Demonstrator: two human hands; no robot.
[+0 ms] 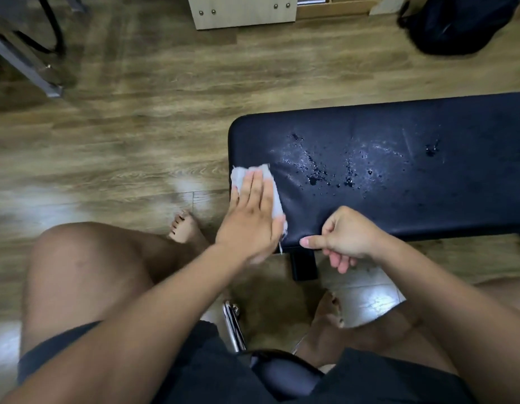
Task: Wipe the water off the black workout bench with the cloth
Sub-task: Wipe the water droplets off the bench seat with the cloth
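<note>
Head view: left hand [253,211] flat, pressing the cloth [239,174] onto the left end of the bench [427,205], beside the water [317,173]. Right hand [346,234] curled, empty. Cloth judged soft, light; palm pressure should suffice.

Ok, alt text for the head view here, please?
A person's left hand presses a pale cloth flat on one end of a black workout bench, beside scattered water droplets. The right hand is curled at the bench's near edge.

Black bench [427,205], pale grey cloth [271,185], brown wood-grain floor [136,112]
</note>
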